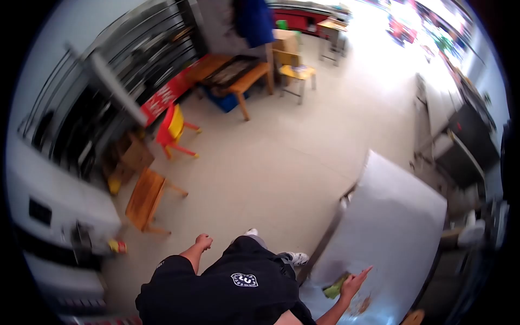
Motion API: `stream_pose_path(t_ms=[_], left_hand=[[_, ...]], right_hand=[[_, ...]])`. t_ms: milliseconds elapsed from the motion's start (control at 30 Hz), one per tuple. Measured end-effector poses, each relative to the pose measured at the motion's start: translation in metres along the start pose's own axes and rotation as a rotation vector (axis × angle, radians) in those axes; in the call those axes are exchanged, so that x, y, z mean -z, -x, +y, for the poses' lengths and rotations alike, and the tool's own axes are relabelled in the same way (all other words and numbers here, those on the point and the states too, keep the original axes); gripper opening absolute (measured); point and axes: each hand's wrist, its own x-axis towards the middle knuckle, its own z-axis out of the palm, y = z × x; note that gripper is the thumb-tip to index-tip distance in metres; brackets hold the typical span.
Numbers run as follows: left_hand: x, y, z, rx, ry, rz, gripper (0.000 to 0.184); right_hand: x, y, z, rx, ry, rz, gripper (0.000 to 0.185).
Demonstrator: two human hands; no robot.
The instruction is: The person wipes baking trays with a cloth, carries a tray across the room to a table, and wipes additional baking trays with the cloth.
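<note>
My right hand (pixel 353 282) is over the near end of a metal-topped table (pixel 387 216), its fingers closed on a green cloth (pixel 336 286) and the index finger stretched out. Beside that hand, a brownish smear (pixel 362 305) marks the tabletop. My left hand (pixel 204 241) hangs at my side above the floor, fingers curled in, with nothing visible in them.
On the left stand a wooden stool (pixel 145 199), a red and yellow chair (pixel 173 127) and metal racks (pixel 138 51). A wooden table (pixel 252 81) and a yellow chair (pixel 299 72) are farther off. Steel equipment (pixel 468 141) lines the right wall.
</note>
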Motion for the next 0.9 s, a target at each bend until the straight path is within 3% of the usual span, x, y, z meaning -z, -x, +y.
stream_pose_path(t_ms=[100, 167, 233, 333, 433, 567, 633, 733, 900], left_hand=[[-0.001, 0.026, -0.065, 0.112, 0.173, 0.028, 0.057], [-0.003, 0.035, -0.104, 0.167, 0.202, -0.042, 0.052], [-0.018, 0.044, -0.151, 0.167, 0.186, -0.081, 0.04], [-0.006, 0.065, -0.203, 0.179, 0.307, -0.136, 0.037], [0.031, 0.085, -0.228, 0.266, 0.542, -0.198, 0.034], [0.043, 0.062, -0.291, 0.524, 0.951, -0.151, 0.035], [0.046, 0.035, -0.302, 0.536, 1.043, -0.103, 0.038], [0.066, -0.006, -0.289, 0.52, 0.934, -0.144, 0.037], [0.109, -0.094, -0.209, 0.348, 0.779, -0.06, 0.03]], right_hand=[[-0.003, 0.015, -0.095, -0.019, -0.171, -0.148, 0.044], [-0.028, 0.016, -0.124, 0.015, -0.09, -0.378, 0.054], [-0.064, 0.016, -0.159, 0.225, -0.035, -0.482, 0.052], [-0.103, 0.031, -0.266, 0.496, 0.066, -0.673, 0.046], [-0.133, 0.06, -0.352, 0.603, -0.021, -0.833, 0.042], [-0.165, 0.087, -0.409, 0.676, 0.109, -0.955, 0.04], [-0.177, 0.087, -0.429, 0.688, 0.134, -0.982, 0.04], [-0.203, 0.083, -0.444, 0.677, 0.167, -0.994, 0.039], [-0.275, 0.059, -0.495, 0.644, 0.202, -1.034, 0.037]])
